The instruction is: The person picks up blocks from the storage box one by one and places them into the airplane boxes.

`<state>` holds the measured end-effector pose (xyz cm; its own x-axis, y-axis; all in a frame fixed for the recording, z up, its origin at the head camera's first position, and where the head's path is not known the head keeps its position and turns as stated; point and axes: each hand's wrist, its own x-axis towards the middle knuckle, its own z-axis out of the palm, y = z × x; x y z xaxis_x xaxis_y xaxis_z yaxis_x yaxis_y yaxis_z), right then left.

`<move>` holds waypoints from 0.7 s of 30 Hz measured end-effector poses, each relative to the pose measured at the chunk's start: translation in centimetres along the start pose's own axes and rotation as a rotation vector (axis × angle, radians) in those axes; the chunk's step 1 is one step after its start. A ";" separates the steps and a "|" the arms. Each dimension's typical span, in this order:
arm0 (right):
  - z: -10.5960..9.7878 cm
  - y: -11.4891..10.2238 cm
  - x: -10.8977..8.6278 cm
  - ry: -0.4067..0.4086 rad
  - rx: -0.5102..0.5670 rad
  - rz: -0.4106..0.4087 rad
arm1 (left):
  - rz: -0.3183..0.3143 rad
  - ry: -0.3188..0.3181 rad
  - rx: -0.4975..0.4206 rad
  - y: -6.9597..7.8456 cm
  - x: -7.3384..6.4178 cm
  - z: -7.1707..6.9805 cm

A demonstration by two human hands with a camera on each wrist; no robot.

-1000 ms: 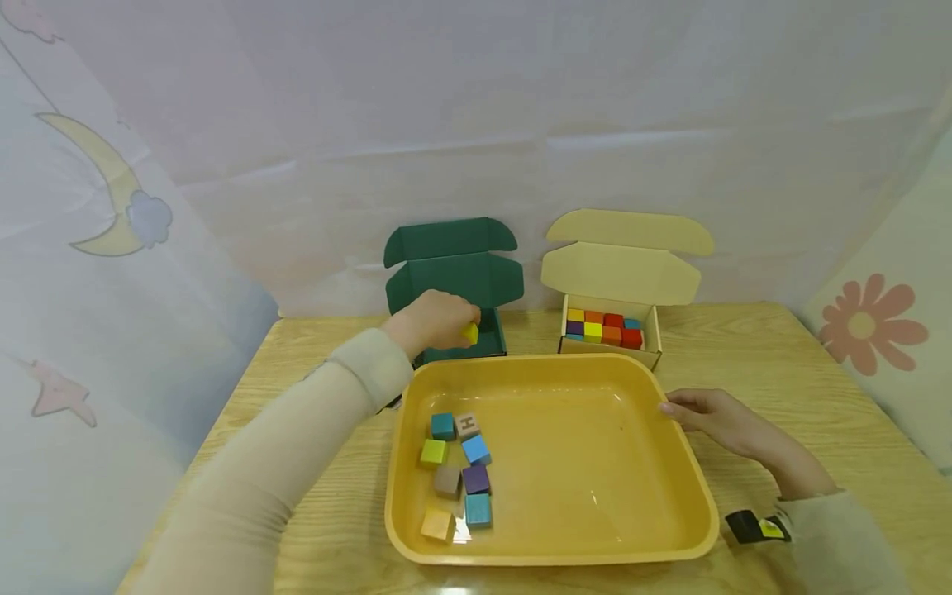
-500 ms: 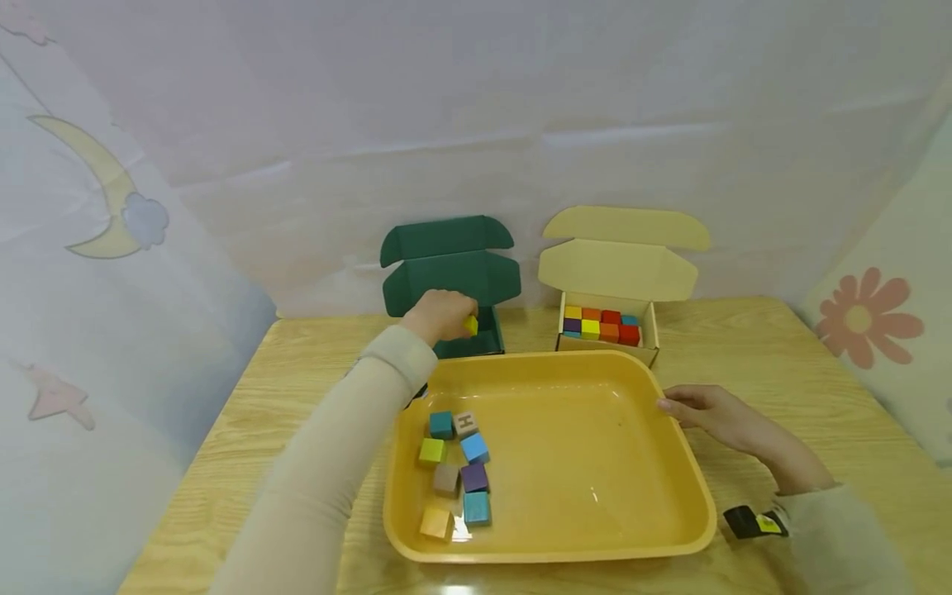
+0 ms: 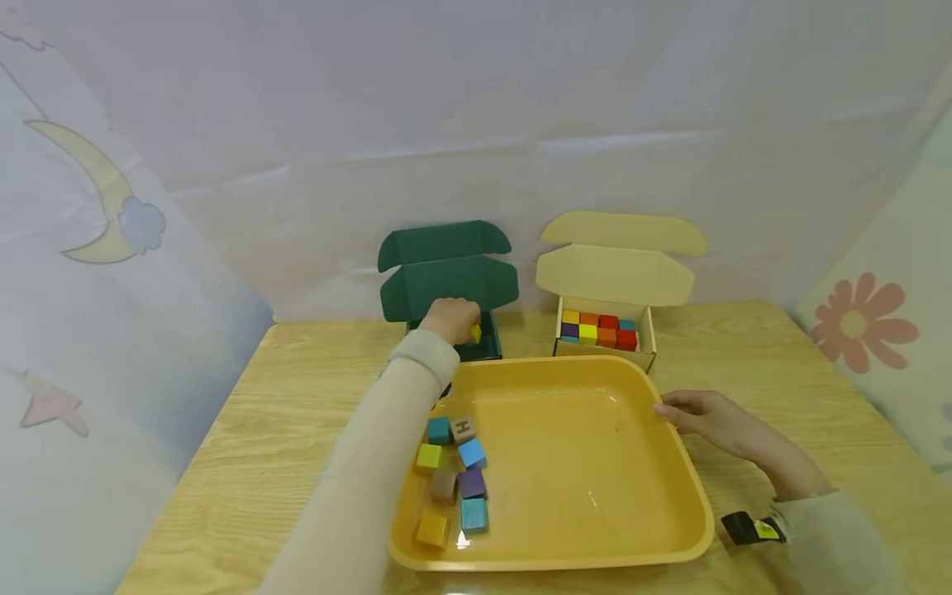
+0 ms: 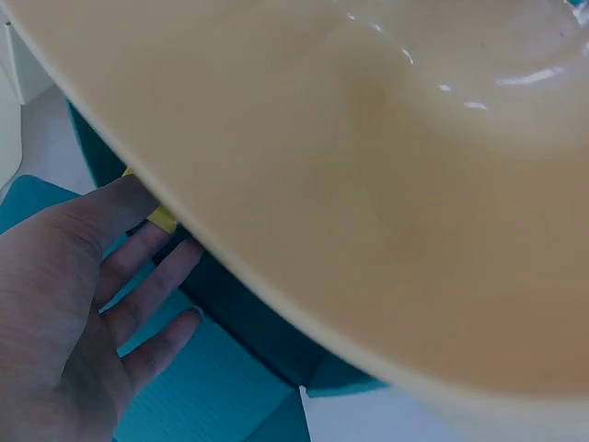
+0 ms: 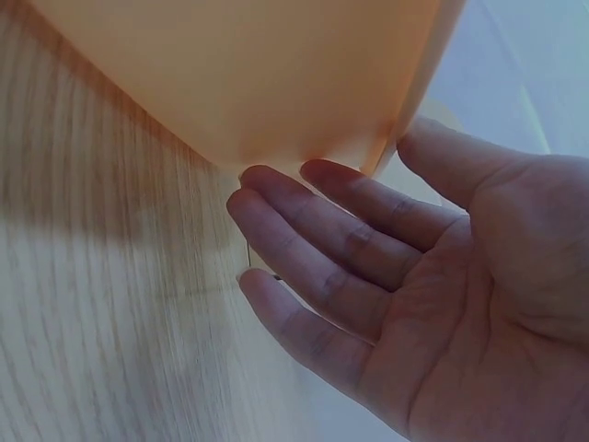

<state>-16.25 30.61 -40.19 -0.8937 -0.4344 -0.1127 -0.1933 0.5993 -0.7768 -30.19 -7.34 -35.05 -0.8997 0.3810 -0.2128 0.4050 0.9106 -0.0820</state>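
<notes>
My left hand [image 3: 451, 319] reaches into the open green cardboard box [image 3: 446, 283] at the back, pinching a yellow cube block [image 3: 475, 334] between thumb and index finger. In the left wrist view the tray's rim hides most of this block [image 4: 163, 219], and the other fingers [image 4: 158, 346] are spread over the box. My right hand [image 3: 717, 423] holds the right rim of the yellow tray [image 3: 580, 463]. The right wrist view has the thumb over the rim and the other fingers [image 5: 313, 267] loosely extended beside the outer wall.
Several cube blocks lie at the tray's left side, among them a purple one [image 3: 472, 483] and a letter-H block [image 3: 463, 429]. Right of the green box stands an open cream box [image 3: 617, 275] with several coloured cubes inside. A fabric backdrop [image 3: 416, 99] rises behind the wooden table [image 3: 275, 421].
My left hand has shifted slightly right and lowered with the yellow cube block into the green box. The right hand has stayed on the tray's rim.
</notes>
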 end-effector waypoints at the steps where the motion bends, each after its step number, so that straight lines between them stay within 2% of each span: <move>1: 0.0 0.0 0.0 -0.001 0.003 0.001 | 0.001 0.000 0.000 0.1 0.1 0.2; 5: 0.2 0.1 -0.1 -0.003 0.011 0.004 | -0.001 0.001 0.003 0.3 0.3 0.9; 10: 0.3 0.2 -0.1 -0.006 0.012 0.009 | -0.009 0.009 0.012 0.9 0.0 1.0; 17: 0.3 0.2 -0.2 -0.007 0.014 0.003 | -0.050 -0.036 0.064 1.0 2.1 2.1; 21: 0.3 0.1 -0.1 -0.004 0.015 -0.004 | -0.053 -0.020 0.070 1.1 2.5 2.2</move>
<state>-16.06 30.56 -40.45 -0.8911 -0.4398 -0.1121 -0.1911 0.5875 -0.7864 -31.63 -5.75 -37.82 -0.9172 0.3285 -0.2255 0.3677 0.9159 -0.1612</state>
